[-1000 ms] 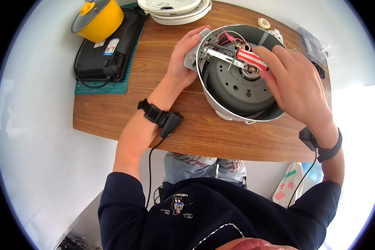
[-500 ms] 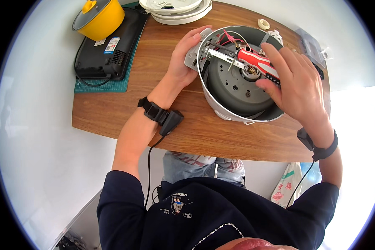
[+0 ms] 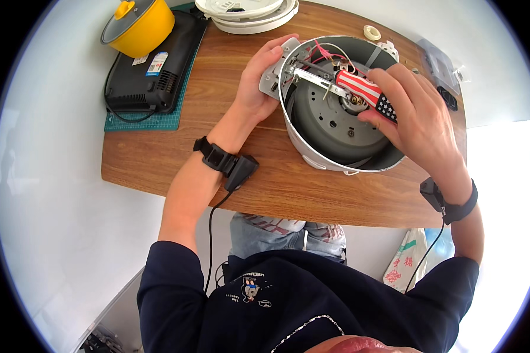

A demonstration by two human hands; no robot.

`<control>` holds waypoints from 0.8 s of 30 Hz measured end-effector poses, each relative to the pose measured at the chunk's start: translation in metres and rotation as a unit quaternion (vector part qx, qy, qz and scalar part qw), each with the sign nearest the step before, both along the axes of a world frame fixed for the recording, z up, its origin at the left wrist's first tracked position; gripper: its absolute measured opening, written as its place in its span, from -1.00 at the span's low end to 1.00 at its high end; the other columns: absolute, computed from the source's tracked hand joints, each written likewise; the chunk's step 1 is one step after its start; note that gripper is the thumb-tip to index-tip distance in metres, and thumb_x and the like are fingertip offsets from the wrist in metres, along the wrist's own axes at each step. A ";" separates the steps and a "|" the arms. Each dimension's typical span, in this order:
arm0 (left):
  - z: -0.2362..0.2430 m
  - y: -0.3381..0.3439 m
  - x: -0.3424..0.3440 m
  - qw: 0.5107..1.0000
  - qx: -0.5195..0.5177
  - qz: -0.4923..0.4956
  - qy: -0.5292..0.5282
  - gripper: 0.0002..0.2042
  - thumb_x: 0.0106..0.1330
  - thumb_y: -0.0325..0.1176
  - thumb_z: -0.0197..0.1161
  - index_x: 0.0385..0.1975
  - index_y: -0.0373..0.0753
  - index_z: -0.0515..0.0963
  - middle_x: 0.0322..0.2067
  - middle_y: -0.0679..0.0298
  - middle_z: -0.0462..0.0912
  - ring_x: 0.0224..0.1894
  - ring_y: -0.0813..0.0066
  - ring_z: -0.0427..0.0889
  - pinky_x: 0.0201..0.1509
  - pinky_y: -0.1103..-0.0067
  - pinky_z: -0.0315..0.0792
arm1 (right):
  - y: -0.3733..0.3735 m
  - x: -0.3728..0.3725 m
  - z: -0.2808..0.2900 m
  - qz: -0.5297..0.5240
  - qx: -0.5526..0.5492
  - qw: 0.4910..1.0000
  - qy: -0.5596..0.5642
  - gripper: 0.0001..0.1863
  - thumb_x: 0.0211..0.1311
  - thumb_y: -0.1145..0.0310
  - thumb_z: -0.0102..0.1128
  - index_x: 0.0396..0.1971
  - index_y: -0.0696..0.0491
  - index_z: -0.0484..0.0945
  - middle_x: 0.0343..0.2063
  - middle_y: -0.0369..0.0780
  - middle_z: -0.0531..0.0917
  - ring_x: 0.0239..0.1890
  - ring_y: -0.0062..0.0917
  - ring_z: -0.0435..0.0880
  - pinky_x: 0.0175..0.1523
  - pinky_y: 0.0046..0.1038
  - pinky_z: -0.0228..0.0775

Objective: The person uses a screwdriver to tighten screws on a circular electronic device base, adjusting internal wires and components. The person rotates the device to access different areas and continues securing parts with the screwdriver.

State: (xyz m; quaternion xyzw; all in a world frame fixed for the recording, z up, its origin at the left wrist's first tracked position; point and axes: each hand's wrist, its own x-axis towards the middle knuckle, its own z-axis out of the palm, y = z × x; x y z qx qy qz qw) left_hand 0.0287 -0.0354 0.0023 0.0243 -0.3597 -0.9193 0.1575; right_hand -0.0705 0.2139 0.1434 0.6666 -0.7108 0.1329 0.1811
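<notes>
An opened rice cooker body [image 3: 300,138], with a white outer shell and a grey metal bowl [image 3: 333,138] inside, lies on the table with its open side up. My left hand [image 3: 258,76] grips a light grey panel [image 3: 272,73] on the cooker's left side. Between the thumb and fingers of my right hand [image 3: 421,115] is a screwdriver [image 3: 362,91] with a red-and-white striped, star-patterned handle. Its shaft runs left, above a metal strip [image 3: 318,81], toward the panel side; the tip is hard to make out. Pink and white wires [image 3: 324,52] show near the far rim.
On the wooden table [image 3: 218,170], a black flat appliance [image 3: 138,82] rests on a green cutting mat [image 3: 159,122], bearing a yellow lidded pot [image 3: 144,32]. White round covers [image 3: 253,23] sit at the back. Behind the cooker are a tape roll [image 3: 371,32] and a clear plastic box [image 3: 439,62].
The screwdriver handle has turned about its length, bringing its stripes and stars into sight. My right fingers have curled closer around it. The left hand and cooker have hardly moved.
</notes>
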 end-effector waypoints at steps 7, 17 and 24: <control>0.003 0.001 0.001 1.000 -0.011 0.007 0.001 -0.54 0.54 -0.22 0.12 0.33 -0.32 0.37 0.23 0.05 0.56 0.23 0.26 0.60 0.35 0.33 0.52 | 0.000 0.005 0.003 -0.001 0.028 0.998 0.053 -0.61 0.07 0.32 0.43 -0.05 -0.07 0.59 -0.37 -0.30 0.49 -0.37 -0.41 0.58 -0.28 -0.36 0.45; 0.006 0.003 0.002 1.000 -0.010 0.013 0.015 -0.58 0.51 -0.29 0.15 0.28 -0.35 0.44 0.19 0.03 0.61 0.19 0.32 0.63 0.27 0.41 0.57 | -0.002 0.005 -0.004 -0.029 -0.044 0.998 0.035 -0.59 0.10 0.32 0.44 -0.02 -0.05 0.59 -0.38 -0.29 0.45 -0.38 -0.43 0.55 -0.28 -0.36 0.42; 0.006 0.002 0.001 1.000 -0.018 0.008 0.024 -0.54 0.50 -0.29 0.17 0.31 -0.37 0.43 0.19 0.05 0.62 0.17 0.34 0.65 0.26 0.44 0.58 | 0.005 0.007 -0.005 -0.047 0.000 0.998 0.033 -0.56 0.10 0.27 0.50 -0.01 -0.01 0.59 -0.44 -0.27 0.47 -0.43 -0.37 0.53 -0.29 -0.33 0.41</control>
